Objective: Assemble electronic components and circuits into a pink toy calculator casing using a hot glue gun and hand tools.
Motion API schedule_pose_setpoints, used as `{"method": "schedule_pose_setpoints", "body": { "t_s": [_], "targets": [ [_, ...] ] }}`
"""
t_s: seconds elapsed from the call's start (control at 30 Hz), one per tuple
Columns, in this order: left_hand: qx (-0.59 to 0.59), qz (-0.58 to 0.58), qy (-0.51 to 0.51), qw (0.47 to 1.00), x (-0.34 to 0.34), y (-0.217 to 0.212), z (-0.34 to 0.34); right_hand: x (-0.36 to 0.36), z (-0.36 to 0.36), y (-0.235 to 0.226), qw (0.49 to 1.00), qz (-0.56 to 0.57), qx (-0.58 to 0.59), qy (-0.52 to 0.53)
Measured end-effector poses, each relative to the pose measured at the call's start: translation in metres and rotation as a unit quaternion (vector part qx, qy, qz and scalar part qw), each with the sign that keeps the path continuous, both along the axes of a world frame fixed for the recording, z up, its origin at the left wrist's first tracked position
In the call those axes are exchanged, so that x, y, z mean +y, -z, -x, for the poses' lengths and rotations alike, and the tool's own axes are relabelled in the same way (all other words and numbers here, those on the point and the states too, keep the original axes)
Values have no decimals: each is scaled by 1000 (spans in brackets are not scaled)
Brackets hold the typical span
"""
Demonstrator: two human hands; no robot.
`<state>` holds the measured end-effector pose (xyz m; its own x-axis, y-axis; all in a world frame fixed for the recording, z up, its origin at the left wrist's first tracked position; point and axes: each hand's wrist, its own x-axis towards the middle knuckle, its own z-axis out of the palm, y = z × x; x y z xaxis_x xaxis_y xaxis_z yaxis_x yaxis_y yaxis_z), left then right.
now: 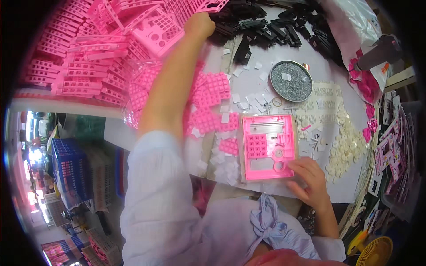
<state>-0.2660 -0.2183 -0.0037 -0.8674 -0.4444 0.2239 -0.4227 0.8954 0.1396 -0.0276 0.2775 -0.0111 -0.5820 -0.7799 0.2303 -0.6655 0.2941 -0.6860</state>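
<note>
My left hand (pixel 199 25) reaches far out to the top of the table. Its fingers are closed at the edge of a pink plastic panel (pixel 214 5), beside a heap of black plastic parts (pixel 266 29). In front of me lies a pink plastic casing (pixel 270 164), open side up, with a pink keypad (pixel 256 146) set in its left half and round openings lower right. By the casing's lower right corner rests my right hand (pixel 310 179), open, fingers spread and holding nothing. Whether its fingertips touch the casing I cannot tell.
Tall stacks of pink panels (pixel 93 62) fill the upper left, above loose pink keypads (pixel 208 93). A round tin of small metal pieces (pixel 290 82) stands right of centre. Cream round parts (pixel 346 146) lie farther right. A grey tool (pixel 377 53) hangs upper right.
</note>
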Motion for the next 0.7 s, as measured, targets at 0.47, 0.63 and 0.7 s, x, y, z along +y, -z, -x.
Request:
{"method": "schedule_pose_setpoints", "body": {
  "t_s": [0.47,0.63,0.7],
  "targets": [
    [-169,108,303,932,39,19,-26,-6,-4,4,994,108,9,-11],
    [39,-10,462,886,21,6,-64,51,-52,20,976,116,-113,143],
    [40,-32,451,891,32,0,-86,90,-106,39,938,85,-209,263]
  ]
}}
